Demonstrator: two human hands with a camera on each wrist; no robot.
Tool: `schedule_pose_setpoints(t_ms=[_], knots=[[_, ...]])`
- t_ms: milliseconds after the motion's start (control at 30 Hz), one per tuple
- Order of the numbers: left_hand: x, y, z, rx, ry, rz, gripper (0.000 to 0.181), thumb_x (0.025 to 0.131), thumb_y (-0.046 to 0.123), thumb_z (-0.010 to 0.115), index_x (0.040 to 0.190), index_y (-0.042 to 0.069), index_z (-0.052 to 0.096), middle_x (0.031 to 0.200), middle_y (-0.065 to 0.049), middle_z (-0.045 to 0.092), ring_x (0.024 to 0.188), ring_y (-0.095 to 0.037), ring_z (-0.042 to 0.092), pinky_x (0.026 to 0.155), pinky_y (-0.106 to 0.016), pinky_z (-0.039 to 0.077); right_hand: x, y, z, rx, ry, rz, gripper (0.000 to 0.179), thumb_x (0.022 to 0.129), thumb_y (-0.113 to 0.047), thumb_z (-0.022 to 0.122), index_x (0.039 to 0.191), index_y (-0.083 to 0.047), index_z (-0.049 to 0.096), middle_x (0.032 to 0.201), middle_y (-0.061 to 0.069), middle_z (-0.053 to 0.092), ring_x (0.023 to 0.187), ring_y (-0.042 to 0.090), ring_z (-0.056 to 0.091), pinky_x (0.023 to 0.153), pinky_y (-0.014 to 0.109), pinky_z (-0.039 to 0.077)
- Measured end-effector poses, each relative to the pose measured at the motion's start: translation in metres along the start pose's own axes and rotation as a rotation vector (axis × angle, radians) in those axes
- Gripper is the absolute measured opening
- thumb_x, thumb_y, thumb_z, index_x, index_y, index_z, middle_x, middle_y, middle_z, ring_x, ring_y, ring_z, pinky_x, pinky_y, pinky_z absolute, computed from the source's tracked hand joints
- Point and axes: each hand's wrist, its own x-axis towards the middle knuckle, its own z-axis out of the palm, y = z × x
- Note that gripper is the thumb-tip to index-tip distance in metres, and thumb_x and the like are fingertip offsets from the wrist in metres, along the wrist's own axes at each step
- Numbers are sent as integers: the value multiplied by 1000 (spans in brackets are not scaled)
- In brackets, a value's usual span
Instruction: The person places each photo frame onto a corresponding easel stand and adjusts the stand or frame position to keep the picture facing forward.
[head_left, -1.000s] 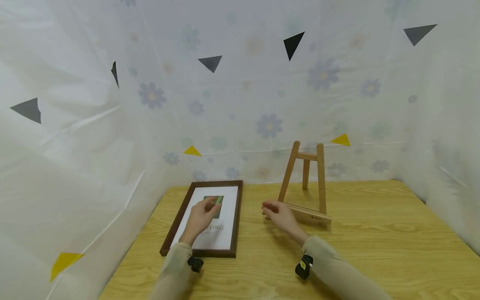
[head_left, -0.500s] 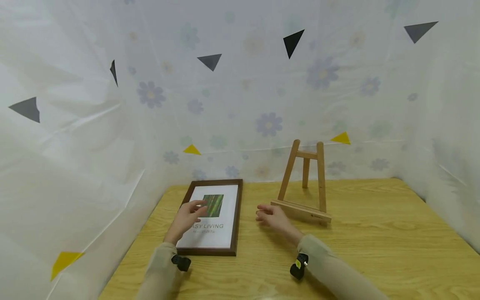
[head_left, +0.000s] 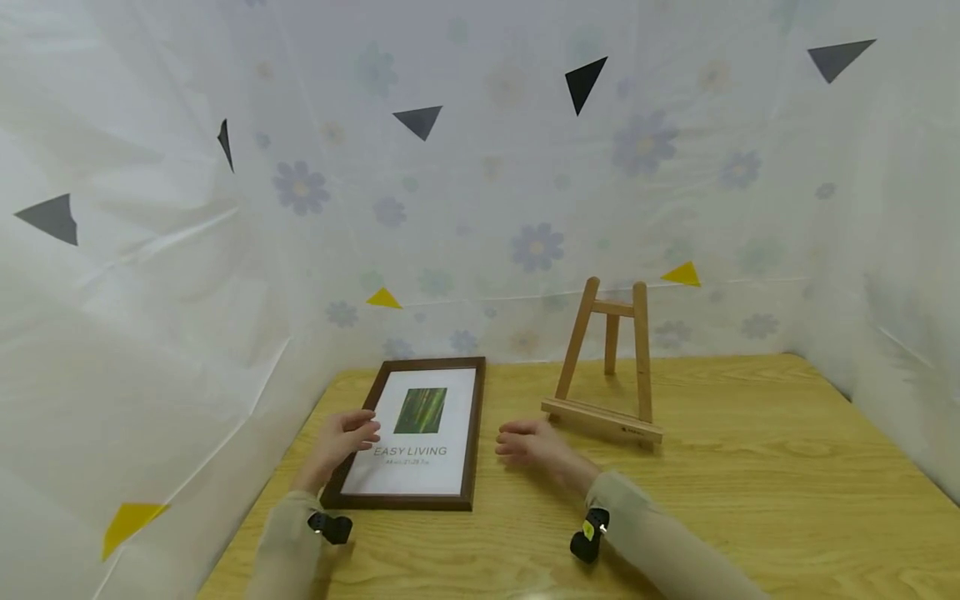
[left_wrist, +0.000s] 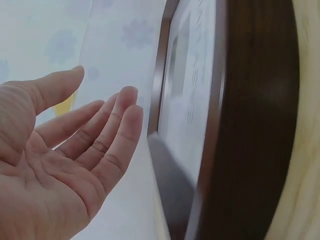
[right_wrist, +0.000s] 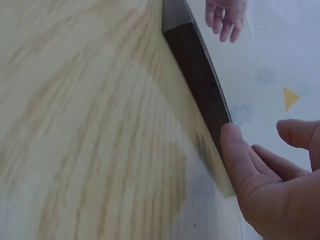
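A dark brown picture frame (head_left: 478, 425) lies flat on the left of the table, its white insert showing a green picture and the words EASY LIVING. Over its left edge hovers my left hand (head_left: 341, 446), fingers loosely bent and nothing in them. In the left wrist view the palm of the left hand (left_wrist: 75, 160) faces the frame (left_wrist: 250, 125), with a gap between. My right hand (head_left: 543, 450) is just right of the frame, empty, fingers extended toward its right side. The right wrist view has the right hand (right_wrist: 275, 180) close beside the frame's dark edge (right_wrist: 200, 75).
A small wooden easel (head_left: 600, 417) stands upright at the back right, its ledge behind my right hand. The wood-grain table (head_left: 750, 492) backs onto a flowered plastic sheet (head_left: 480, 183) with grey, black and yellow triangles stuck on it.
My left hand has moved left from above the frame's middle to its left edge, uncovering the picture and lettering. My right hand has shifted left, away from the easel toward the frame.
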Motion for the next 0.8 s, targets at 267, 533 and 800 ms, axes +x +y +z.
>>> schedule_pose_setpoints(t_ms=[267,533,800], knots=[[-11,-15,-30,-45,19,-42,47,99,12,57,135,-15,46,128,-33,56,101,-32,66,87,-39,57,0,-4,14,38,-87,49,50,101,-12,53,137,20,40,129,35,56,112,38,65,92,42,56],[-13,-36,-41,14,23,-133,45,98,12,59,132,-16,50,125,-31,60,101,-27,67,86,-39,57,2,1,24,76,-130,105,54,102,-13,51,142,20,34,134,35,52,118,40,60,93,42,55],[-18,-44,-41,79,-14,-151,38,95,8,62,124,-16,57,116,-27,66,100,-26,66,83,-39,58,2,3,33,57,-122,125,48,101,-5,49,141,18,36,138,35,48,121,39,58,93,43,55]])
